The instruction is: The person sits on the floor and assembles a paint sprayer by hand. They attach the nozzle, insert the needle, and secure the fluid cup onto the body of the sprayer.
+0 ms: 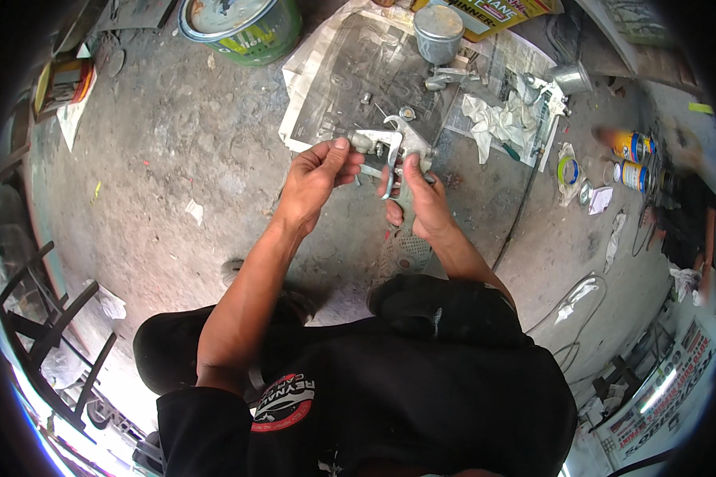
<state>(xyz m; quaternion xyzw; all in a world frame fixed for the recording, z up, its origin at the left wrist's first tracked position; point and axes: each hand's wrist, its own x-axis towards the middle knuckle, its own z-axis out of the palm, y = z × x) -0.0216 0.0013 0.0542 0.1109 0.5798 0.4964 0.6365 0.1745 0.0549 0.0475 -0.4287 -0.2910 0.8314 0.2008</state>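
Observation:
A silver spray gun [394, 141] is held up in front of me, over the near edge of the newspaper [310, 107] on the floor. My right hand [429, 205] is closed around its body and handle, thumb up along the side. At the gun's left end, the fingertips of my left hand [314, 179] pinch around the nozzle end; they partly hide it. The curved trigger hangs between my two hands. Behind the gun on the newspaper lie a small metal ring [407, 114] and a small metal fitting [366, 98].
A lidded metal cup [439, 36] and a yellow can [493, 17] stand at the back. Crumpled white paper [497, 121] lies near a second spray gun [550, 99]. A green bucket [250, 36] is far left. Small tins [632, 175] and a dark hose [521, 208] lie right.

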